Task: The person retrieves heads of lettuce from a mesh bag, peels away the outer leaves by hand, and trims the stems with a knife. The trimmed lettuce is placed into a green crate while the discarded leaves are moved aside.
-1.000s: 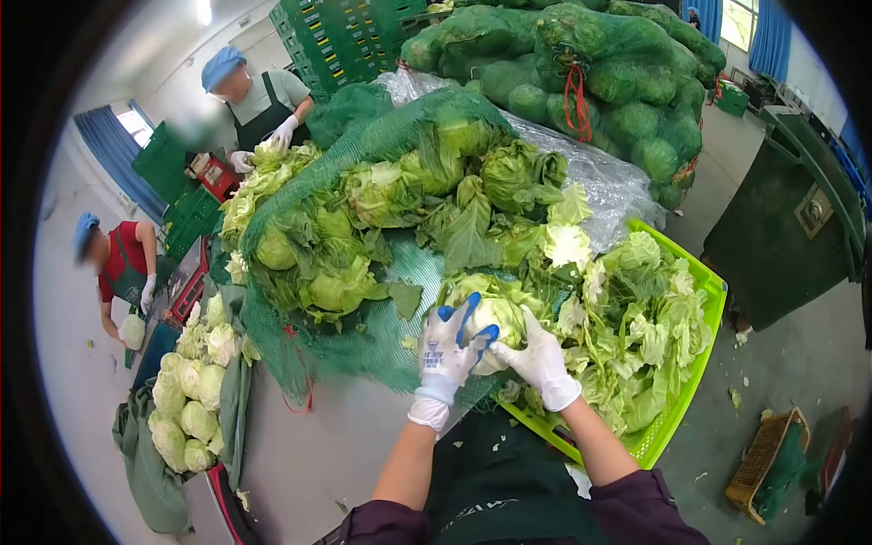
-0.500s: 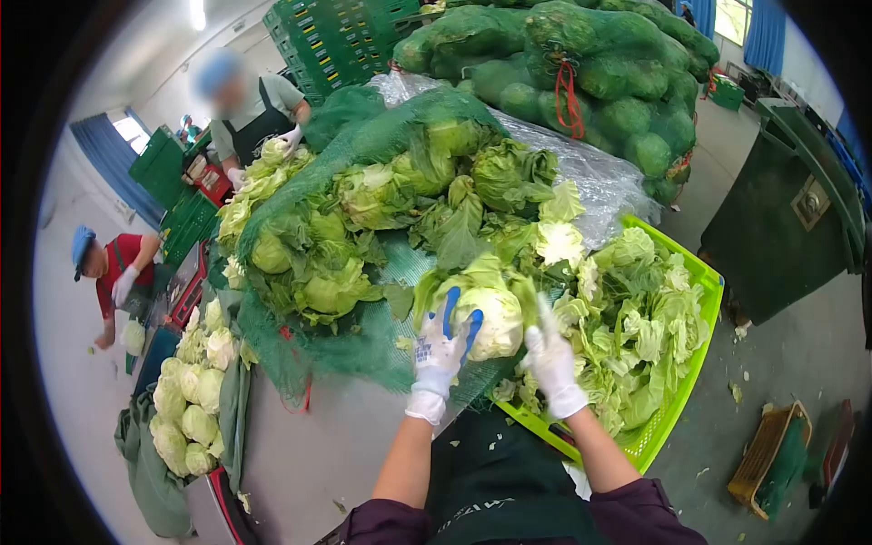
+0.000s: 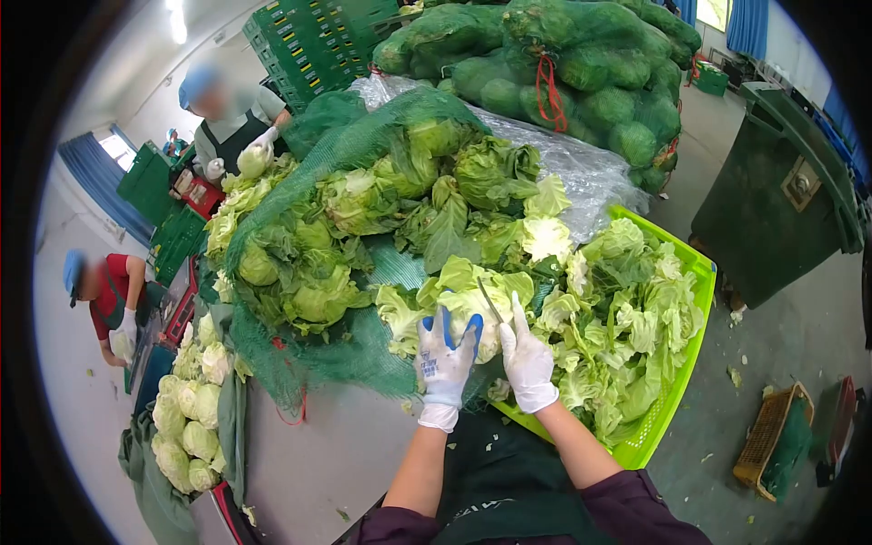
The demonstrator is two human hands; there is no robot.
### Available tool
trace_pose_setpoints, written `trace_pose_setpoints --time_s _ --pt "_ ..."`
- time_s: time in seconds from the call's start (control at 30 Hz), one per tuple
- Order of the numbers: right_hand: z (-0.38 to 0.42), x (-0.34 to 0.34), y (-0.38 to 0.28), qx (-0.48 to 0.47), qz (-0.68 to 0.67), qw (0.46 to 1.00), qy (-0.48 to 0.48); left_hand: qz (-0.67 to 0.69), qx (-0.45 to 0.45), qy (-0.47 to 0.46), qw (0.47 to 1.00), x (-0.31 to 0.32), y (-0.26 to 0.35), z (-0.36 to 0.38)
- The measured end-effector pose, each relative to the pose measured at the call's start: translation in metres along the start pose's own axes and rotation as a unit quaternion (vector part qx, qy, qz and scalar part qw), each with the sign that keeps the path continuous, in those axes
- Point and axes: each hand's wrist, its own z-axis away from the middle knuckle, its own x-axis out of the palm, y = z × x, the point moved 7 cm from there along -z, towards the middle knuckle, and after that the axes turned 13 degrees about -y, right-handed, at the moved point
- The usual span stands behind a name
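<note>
A pale green cabbage (image 3: 461, 302) with loosened outer leaves lies in front of me at the edge of the green netting (image 3: 354, 359). My left hand (image 3: 445, 363), in a white glove with blue fingertips, grips its near side with thumb and fingers apart. My right hand (image 3: 530, 363), in a white glove, is closed around a knife (image 3: 490, 300); the handle is hidden in the palm. The thin blade lies against the right side of the cabbage. Leafy untrimmed cabbages (image 3: 318, 282) are heaped in the netting beyond.
A lime-green crate (image 3: 677, 363) full of loose leaves stands at my right. Trimmed cabbages (image 3: 186, 413) are piled at the left. Netted cabbage sacks (image 3: 581, 86) lie at the back, near a dark bin (image 3: 772, 200). Two co-workers (image 3: 241, 113) handle cabbages at the left.
My right hand has moved left and up to the cabbage, and the knife blade now shows against it. Outer leaves spread wider on the left. The co-worker at the back has raised a cabbage.
</note>
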Motion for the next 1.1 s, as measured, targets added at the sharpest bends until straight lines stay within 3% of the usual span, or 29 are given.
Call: trace_pose_setpoints --time_s 0.07,0.13,0.17,0.23,0.27,0.33,0.4,0.47,0.53,0.57,0.6,0.63,0.67,0.73,0.77,0.8,0.83,0.87,0.9,0.93,0.97,1.0,1.07,1.1 --pt "-0.012 -0.002 0.004 0.004 -0.006 1.0 -0.006 -0.018 -0.03 -0.015 0.999 0.006 -0.006 -0.004" --pt "-0.025 0.004 0.013 0.0 0.0 1.0 -0.022 -0.082 -0.007 0.049 0.995 0.006 -0.002 -0.008" --pt "-0.026 -0.004 0.011 -0.012 -0.007 1.0 0.02 -0.076 -0.031 0.032 0.996 0.004 0.003 -0.01" --pt "-0.056 -0.001 0.051 0.1 -0.149 0.982 -0.053 -0.073 -0.019 0.047 0.996 0.005 0.0 -0.005" --pt "-0.063 0.002 0.081 0.194 -0.264 0.941 -0.088 -0.072 -0.003 0.06 0.996 0.005 0.0 -0.003" --pt "-0.075 0.017 0.112 0.218 -0.289 0.921 -0.14 -0.054 -0.006 0.042 0.998 0.003 -0.013 0.004" --pt "-0.068 0.006 0.09 0.177 -0.333 0.918 -0.122 0.125 -0.009 0.011 0.992 0.001 -0.033 0.011" --pt "-0.051 0.005 0.068 0.143 -0.374 0.91 -0.108 0.249 0.009 0.003 0.969 0.032 -0.11 0.0" --pt "-0.04 0.007 0.038 0.003 -0.435 0.897 -0.085 0.485 -0.042 -0.068 0.871 0.007 -0.073 0.011" --pt "-0.036 0.01 0.036 0.007 -0.411 0.909 -0.074 0.459 -0.117 -0.043 0.879 -0.011 -0.065 0.023" --pt "-0.032 0.012 0.033 0.006 -0.411 0.908 -0.075 0.459 -0.117 -0.041 0.88 -0.015 -0.06 0.024" --pt "-0.027 0.009 0.028 0.017 -0.38 0.922 -0.073 0.341 -0.023 0.051 0.938 -0.037 -0.047 0.023" --pt "-0.023 0.003 0.02 0.028 -0.348 0.934 -0.072 0.213 0.072 0.141 0.964 -0.058 -0.027 0.027" --pt "-0.024 -0.008 0.011 0.014 -0.331 0.941 -0.065 0.075 0.182 0.022 0.98 -0.05 0.003 0.018" --pt "-0.03 -0.012 0.018 0.033 -0.387 0.921 -0.043 0.288 0.134 -0.053 0.947 -0.032 -0.013 0.015" --pt "-0.036 -0.016 0.027 0.05 -0.441 0.896 -0.02 0.485 0.082 -0.121 0.862 -0.009 -0.029 0.011" --pt "-0.054 -0.008 0.058 0.069 -0.408 0.91 0.007 0.195 0.165 -0.107 0.961 -0.019 -0.031 0.003" --pt "-0.07 -0.001 0.091 0.089 -0.375 0.922 0.038 0.194 0.165 -0.106 0.961 -0.02 -0.03 0.001" --pt "-0.068 -0.02 0.094 0.091 -0.18 0.973 0.109 0.327 0.089 -0.139 0.93 -0.012 -0.036 -0.002" --pt "-0.073 -0.008 0.127 0.089 -0.179 0.969 0.145 0.452 0.011 -0.168 0.876 -0.003 -0.043 -0.003" --pt "-0.06 -0.025 0.107 0.089 -0.13 0.974 0.161 0.367 0.027 -0.124 0.922 -0.001 -0.053 -0.013" --pt "-0.042 -0.042 0.09 0.093 -0.08 0.977 0.175 0.368 0.026 -0.125 0.921 0.009 -0.066 -0.017" --pt "-0.015 -0.038 0.046 0.169 -0.259 0.951 -0.009 0.423 0.054 -0.077 0.901 0.003 -0.055 -0.016" --pt "-0.009 -0.022 0.035 0.119 -0.213 0.97 -0.008 0.27 0.077 -0.025 0.959 -0.002 -0.053 -0.021"
